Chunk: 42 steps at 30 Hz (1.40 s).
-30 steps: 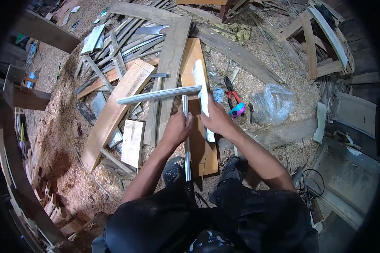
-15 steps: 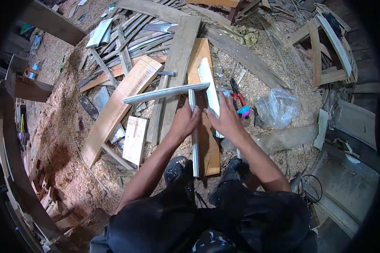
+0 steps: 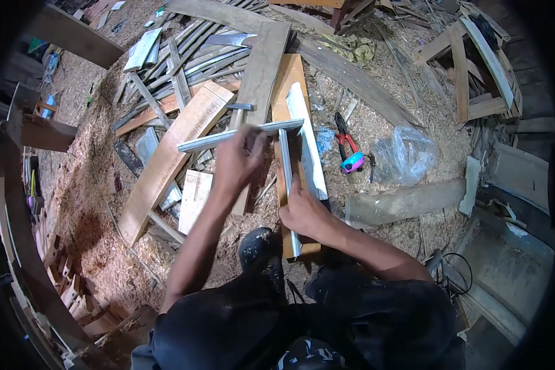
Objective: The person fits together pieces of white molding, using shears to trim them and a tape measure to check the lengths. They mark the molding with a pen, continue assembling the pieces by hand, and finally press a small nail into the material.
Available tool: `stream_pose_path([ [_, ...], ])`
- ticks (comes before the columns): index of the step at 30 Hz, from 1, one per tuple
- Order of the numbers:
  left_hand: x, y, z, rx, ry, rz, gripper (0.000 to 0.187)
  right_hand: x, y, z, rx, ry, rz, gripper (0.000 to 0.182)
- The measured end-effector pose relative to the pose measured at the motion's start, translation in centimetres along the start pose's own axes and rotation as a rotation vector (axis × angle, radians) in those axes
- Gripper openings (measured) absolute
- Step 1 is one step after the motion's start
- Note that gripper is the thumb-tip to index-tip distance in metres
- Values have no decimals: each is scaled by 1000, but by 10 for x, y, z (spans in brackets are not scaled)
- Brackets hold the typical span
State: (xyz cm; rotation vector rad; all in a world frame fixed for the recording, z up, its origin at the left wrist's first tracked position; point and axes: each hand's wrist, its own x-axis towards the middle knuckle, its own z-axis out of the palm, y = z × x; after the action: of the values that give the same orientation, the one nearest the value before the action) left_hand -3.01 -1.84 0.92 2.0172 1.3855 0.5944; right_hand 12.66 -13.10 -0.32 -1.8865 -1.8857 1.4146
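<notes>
My right hand (image 3: 305,211) is closed around the lower part of a narrow wooden board (image 3: 288,176), which stands on edge and points toward me. Its far end meets a second wooden strip (image 3: 197,144) lying crosswise, so the two form a T shape. Over the middle of that crosswise strip is my left hand (image 3: 240,155), its fingers bent and smeared by motion. Whether it touches the strip cannot be made out. Under the T lies an orange-brown plank (image 3: 289,68), with a white-faced board (image 3: 313,163) beside the upright piece.
Red-handled pliers (image 3: 344,139) and a pink-and-blue round object (image 3: 353,163) lie right of the boards, near a clear plastic bag (image 3: 407,154). A grey metal piece (image 3: 239,106) rests beyond the strip. Loose planks (image 3: 172,166) and wood shavings (image 3: 86,203) cover the floor.
My left hand has let go of the upright board and moved left over the crosswise strip. My right hand has come down from the white-faced board and gripped the upright one lower.
</notes>
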Motion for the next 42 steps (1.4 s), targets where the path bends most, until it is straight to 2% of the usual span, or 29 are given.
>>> stream_pose_path([
  [1, 9, -3, -8, 175, 122, 154, 32, 0, 4, 3, -1, 35, -16, 66],
  [2, 21, -12, -10, 291, 155, 315, 28, -2, 5, 5, -2, 67, -32, 61],
  [4, 48, -30, -14, 526, 222, 633, 23, -7, 2, 0, 13, 14, -27, 61],
  [7, 58, -45, -14, 473, -379, 296, 27, -5, 3, 1, 15, 7, -44, 60],
  [11, 62, -40, 2, 438, -273, 342, 26, -1, 13, 8, 18, 61, -60, 58],
  [14, 67, -32, 18, 369, -282, 425, 23, 2, 15, 9, 36, 83, -9, 56],
  [21, 70, -30, 20, 402, -311, 400, 25, -1, 23, 7, 14, 112, -26, 53],
  [24, 72, -28, 17, 353, -330, 459, 23, -1, 22, 5, -30, 132, -23, 53],
  [27, 67, -19, 14, 324, -254, 533, 30, -2, 22, 2, -16, 148, -35, 55],
  [30, 61, -9, 19, 368, -265, 468, 40, -4, 20, -6, 28, 156, -44, 68],
  [33, 57, -10, 23, 325, -228, 465, 41, -3, 19, -11, 47, 208, -61, 65],
  [36, 48, -5, 23, 263, -130, 487, 38, 0, 23, -14, 115, 243, -97, 60],
  [39, 41, -10, 29, 188, -91, 485, 33, 0, 23, -20, 160, 239, -81, 63],
  [42, 38, -15, 31, 203, -49, 544, 30, -1, 23, -30, 84, 341, -82, 59],
])
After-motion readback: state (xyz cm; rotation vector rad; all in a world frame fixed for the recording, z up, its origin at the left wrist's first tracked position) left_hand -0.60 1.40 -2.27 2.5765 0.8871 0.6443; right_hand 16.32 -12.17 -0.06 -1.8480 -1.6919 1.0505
